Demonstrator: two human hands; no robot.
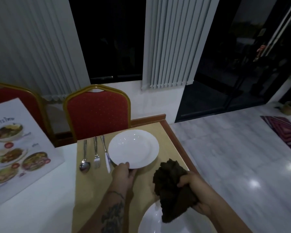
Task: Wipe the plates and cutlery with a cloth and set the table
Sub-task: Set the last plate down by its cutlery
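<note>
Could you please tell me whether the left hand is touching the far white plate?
Touching. The head view shows the left hand gripping the near rim of the far plate, thumb on top of the edge and fingers underneath.

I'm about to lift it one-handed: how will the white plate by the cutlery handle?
The white plate looks rigid and glossy, so probably slippery where the left hand pinches only its near rim. Likely ceramic, so breakable if dropped. Flat and wide, it should slide rather than tip.
</note>
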